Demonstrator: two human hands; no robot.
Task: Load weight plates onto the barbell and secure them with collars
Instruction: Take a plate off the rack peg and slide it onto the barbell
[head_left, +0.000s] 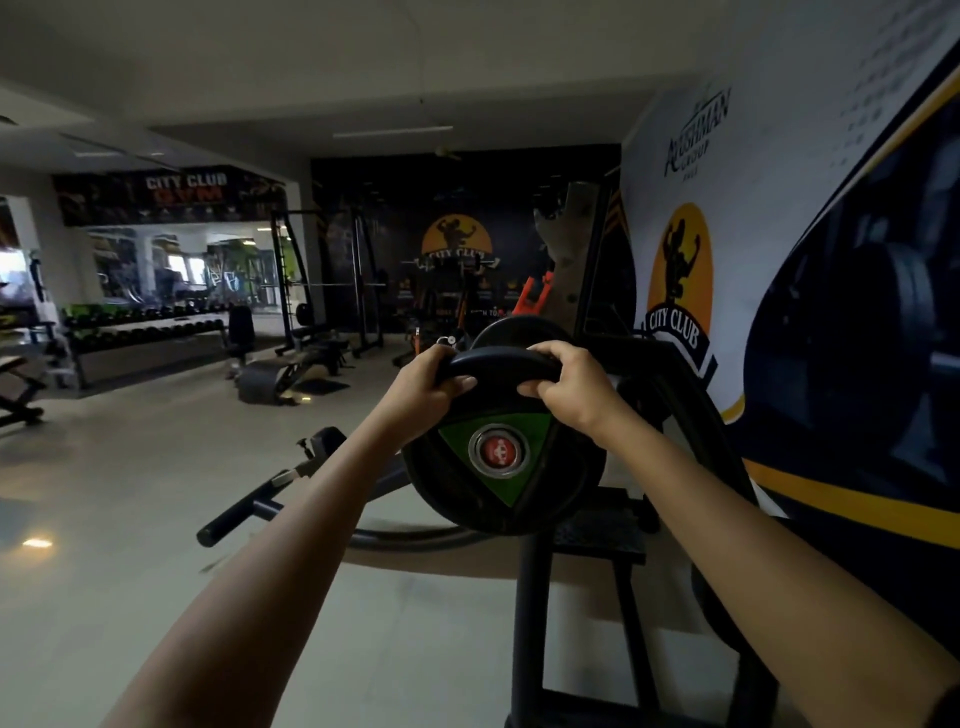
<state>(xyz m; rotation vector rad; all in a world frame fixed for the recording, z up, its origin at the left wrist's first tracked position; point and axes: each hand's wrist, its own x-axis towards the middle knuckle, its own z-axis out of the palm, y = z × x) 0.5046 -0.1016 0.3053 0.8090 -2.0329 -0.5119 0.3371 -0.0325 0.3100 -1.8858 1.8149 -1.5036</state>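
Observation:
A black weight plate (498, 483) with a green triangle and a steel-ringed centre hole stands upright in front of me. A red cap shows through the hole. My left hand (423, 384) grips the left part of the plate's top handle. My right hand (566, 389) grips the right part of that handle. A second black plate (514, 330) shows just behind the top edge. No collar is visible.
A black upright post and frame (530, 613) stand below the plate. A low black machine with a padded bar (244, 512) lies on the floor to the left. The printed wall (779, 218) runs close on the right. Benches and racks (306, 317) stand farther back.

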